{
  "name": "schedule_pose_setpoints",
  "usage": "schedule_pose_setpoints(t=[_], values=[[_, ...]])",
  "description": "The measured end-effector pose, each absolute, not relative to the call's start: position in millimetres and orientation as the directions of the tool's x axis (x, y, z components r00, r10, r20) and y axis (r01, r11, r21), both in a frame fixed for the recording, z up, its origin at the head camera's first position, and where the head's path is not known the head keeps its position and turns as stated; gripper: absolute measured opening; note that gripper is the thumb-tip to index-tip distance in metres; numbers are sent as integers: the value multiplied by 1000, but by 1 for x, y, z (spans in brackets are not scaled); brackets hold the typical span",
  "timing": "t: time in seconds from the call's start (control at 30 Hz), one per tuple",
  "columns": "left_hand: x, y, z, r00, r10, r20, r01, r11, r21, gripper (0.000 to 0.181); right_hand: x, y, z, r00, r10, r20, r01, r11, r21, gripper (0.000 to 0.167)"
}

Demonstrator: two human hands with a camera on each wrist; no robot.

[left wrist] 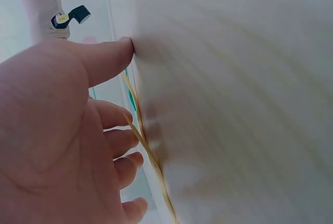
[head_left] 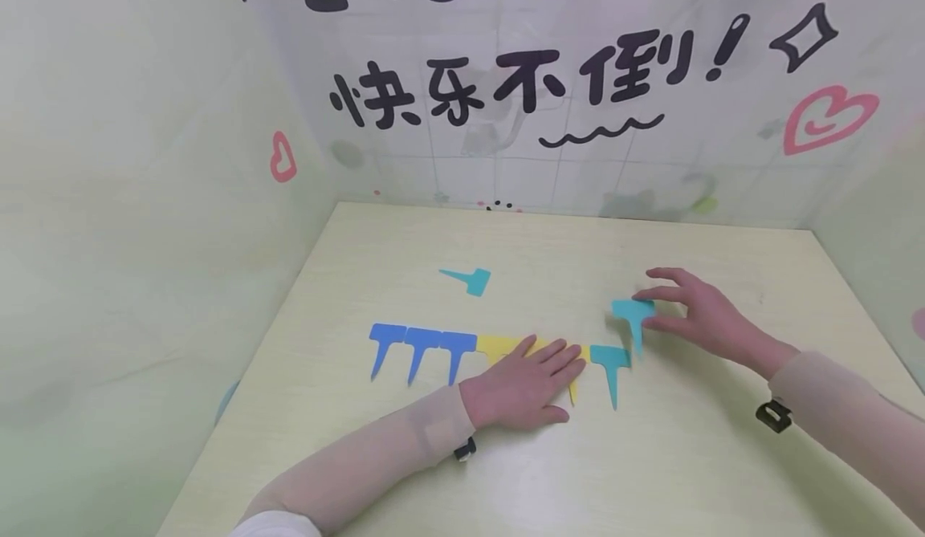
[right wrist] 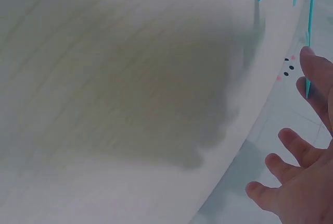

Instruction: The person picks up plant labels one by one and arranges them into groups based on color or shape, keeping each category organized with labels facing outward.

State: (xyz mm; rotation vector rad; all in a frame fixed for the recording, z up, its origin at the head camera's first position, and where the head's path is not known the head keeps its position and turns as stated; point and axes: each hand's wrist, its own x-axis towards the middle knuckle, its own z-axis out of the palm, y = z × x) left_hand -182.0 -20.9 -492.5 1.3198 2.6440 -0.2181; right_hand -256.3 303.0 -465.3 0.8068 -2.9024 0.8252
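Note:
My left hand (head_left: pixel 526 384) rests with straight fingers over a run of yellow T-shaped plant labels (head_left: pixel 493 344), hiding most of them. In the left wrist view, thin yellow edges (left wrist: pixel 151 153) show beside the fingers of that hand. My right hand (head_left: pixel 704 316) pinches a teal plant label (head_left: pixel 632 311) between thumb and finger, raised over the table with its point downward. Just left of it, another teal plant label (head_left: pixel 611 356) lies at the right end of the row. Three blue plant labels (head_left: pixel 422 339) form the row's left end, points toward me.
One loose teal plant label (head_left: pixel 477 281) lies on its side farther back on the pale wooden table (head_left: pixel 405 473). A printed curtain (head_left: pixel 499 176) hangs along the table's back edge, and pale walls (head_left: pixel 144 240) stand at both sides.

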Motion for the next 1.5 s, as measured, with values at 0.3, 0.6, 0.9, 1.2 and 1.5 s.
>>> schedule_pose_setpoints(t=[0.3,0.6,0.9,1.2,1.5], values=[[-181,-22,-491,-591,776,-219,803,592,-71,77,-231,321,-475,-883,-458,105,-445,741,-503,43],[-179,-22,-491,-595,769,-232,797,601,-53,77,-207,330,-489,-881,-459,118,-451,735,-506,42],[-179,-23,-493,-597,769,-230,797,600,-62,77,-202,330,-499,-860,-481,168,-499,728,-470,41],[-179,-22,-493,-600,764,-238,794,604,-60,77,-202,327,-508,-844,-503,186,-532,738,-416,40],[-179,-22,-493,-600,763,-241,794,603,-71,78,-203,323,-509,-819,-522,240,-574,728,-374,37]])
